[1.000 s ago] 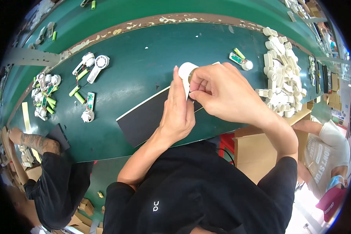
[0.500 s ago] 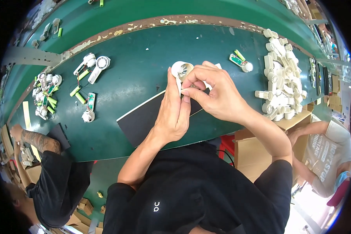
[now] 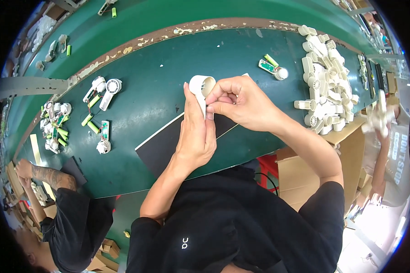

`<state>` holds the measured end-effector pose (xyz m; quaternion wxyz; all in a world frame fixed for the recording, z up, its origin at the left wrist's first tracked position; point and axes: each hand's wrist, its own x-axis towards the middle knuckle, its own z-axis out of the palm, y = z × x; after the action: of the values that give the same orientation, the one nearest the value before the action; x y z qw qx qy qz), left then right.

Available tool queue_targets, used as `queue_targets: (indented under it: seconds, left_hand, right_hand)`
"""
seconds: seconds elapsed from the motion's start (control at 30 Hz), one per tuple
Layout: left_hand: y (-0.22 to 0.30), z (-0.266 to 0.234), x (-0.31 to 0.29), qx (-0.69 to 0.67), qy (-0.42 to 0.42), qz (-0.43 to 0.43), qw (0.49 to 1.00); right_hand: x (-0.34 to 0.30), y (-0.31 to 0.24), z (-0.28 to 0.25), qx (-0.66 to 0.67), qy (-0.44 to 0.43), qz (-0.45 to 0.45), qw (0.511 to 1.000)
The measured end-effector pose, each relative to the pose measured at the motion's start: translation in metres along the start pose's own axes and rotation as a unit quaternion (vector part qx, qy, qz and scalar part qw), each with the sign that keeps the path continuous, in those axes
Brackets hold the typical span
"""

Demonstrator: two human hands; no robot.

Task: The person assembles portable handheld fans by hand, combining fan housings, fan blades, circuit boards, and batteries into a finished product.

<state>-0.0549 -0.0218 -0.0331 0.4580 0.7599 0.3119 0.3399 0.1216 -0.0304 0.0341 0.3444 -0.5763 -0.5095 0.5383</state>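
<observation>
A cream plastic fan housing, round at the top with a narrow handle, stands upright in my left hand. The fingers of that hand press along the handle and hide much of it. My right hand is pinched at the handle's right edge, just below the round opening. Whatever lies between its thumb and forefinger is too small or too hidden to tell. Below both hands a black mat lies aslant on the green table.
Cream housings are heaped at the right, above a cardboard box. One fan assembly with a circuit board lies nearer. More wired assemblies and green batteries lie left. A co-worker's tattooed arm reaches in there; another person stands right.
The housing has turned in my left hand, showing more of its outer side. My right hand stays pinched at its edge. The person at right has raised some pale parts.
</observation>
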Motion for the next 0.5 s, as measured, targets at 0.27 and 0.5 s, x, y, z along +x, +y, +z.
queue_targets:
  seconds: [0.27,0.5]
  left_hand:
    - [-0.003,0.003,0.002,-0.033,0.013,-0.026,0.999]
    - [0.011,0.004,0.001,-0.091,0.032,-0.089,0.991]
  right_hand:
    - [-0.003,0.01,0.023,-0.113,0.139,-0.086,0.98]
    - [-0.015,0.008,0.019,-0.27,0.212,-0.18,0.922]
